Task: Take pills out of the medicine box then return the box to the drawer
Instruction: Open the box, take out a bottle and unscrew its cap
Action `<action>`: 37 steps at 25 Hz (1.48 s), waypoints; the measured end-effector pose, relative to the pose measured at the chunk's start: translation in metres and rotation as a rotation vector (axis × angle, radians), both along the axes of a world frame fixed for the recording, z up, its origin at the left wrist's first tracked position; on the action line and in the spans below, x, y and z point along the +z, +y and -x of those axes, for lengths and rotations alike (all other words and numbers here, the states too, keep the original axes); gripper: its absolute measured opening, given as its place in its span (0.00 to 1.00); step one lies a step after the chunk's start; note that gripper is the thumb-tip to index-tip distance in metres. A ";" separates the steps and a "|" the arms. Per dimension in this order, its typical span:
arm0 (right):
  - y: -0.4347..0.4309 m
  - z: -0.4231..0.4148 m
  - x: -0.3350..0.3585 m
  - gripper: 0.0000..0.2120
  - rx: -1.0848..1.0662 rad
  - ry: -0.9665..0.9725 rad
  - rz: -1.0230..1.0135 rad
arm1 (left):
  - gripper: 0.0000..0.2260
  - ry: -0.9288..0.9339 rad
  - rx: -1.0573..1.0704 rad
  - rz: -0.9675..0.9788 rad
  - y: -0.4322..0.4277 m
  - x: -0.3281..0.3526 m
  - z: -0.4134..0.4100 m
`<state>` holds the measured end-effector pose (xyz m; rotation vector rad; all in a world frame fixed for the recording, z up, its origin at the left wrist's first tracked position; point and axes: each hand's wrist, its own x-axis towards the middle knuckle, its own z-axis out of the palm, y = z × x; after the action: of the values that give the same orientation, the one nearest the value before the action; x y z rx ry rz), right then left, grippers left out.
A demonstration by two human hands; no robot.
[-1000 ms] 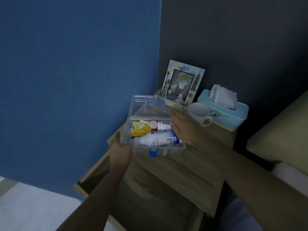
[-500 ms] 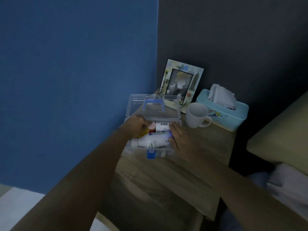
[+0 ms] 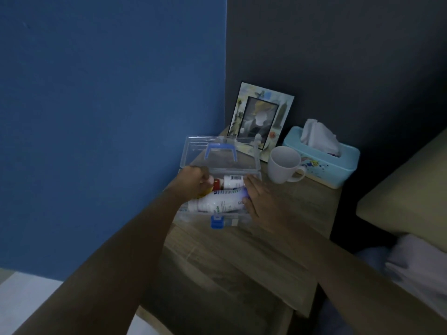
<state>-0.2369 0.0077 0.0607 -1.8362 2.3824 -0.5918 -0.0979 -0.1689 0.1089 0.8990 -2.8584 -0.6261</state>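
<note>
Left hand (image 3: 196, 181) reaches into the left half of the medicine box (image 3: 217, 215), fingers curled down over a yellow pack (image 3: 205, 191); whether they actually grip it cannot be told. Right hand (image 3: 260, 201) lies flat against the box's right end, fingers spread and extended, touching the wall and the end of the large white bottle (image 3: 217, 203).

Box: clear plastic, lid (image 3: 220, 153) swung open and standing behind it, blue handle (image 3: 221, 151) on the lid, blue latch (image 3: 217, 221) on the front wall. It sits on the wooden surface (image 3: 278, 238). Inside, behind the large bottle: a smaller white bottle (image 3: 233, 181) with a barcode, and a red cap (image 3: 217, 183).

Right of the box: white mug (image 3: 284, 166), then a light blue tissue box (image 3: 321, 157). Behind the box: picture frame (image 3: 262, 117), leaning on the dark wall. Below the box in the view, the open drawer (image 3: 205, 286), dim inside.
</note>
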 end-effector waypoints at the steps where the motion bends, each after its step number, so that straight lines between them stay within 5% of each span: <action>1: 0.001 0.000 0.002 0.26 0.006 0.023 0.009 | 0.11 0.059 0.038 -0.003 0.001 0.004 -0.003; 6: 0.010 -0.011 0.026 0.30 -0.045 -0.043 0.101 | 0.10 0.384 0.151 -0.322 0.020 0.040 -0.022; 13: 0.082 -0.048 0.091 0.25 -0.101 -0.252 0.293 | 0.08 0.462 0.007 -0.713 0.103 0.093 -0.036; 22: 0.152 -0.061 0.144 0.22 -0.121 -0.256 0.467 | 0.14 0.366 -0.122 -0.652 0.180 0.144 -0.031; 33: 0.164 -0.071 0.146 0.18 -0.135 -0.238 0.574 | 0.07 0.177 -0.334 -0.436 0.186 0.167 -0.032; 37: 0.161 -0.078 0.143 0.19 -0.129 -0.260 0.629 | 0.16 0.139 -0.297 -0.410 0.182 0.167 -0.034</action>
<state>-0.1593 0.1690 0.2036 -1.6391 2.3033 -1.6346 -0.0642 0.0131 0.2763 0.4382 -2.8027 -1.2854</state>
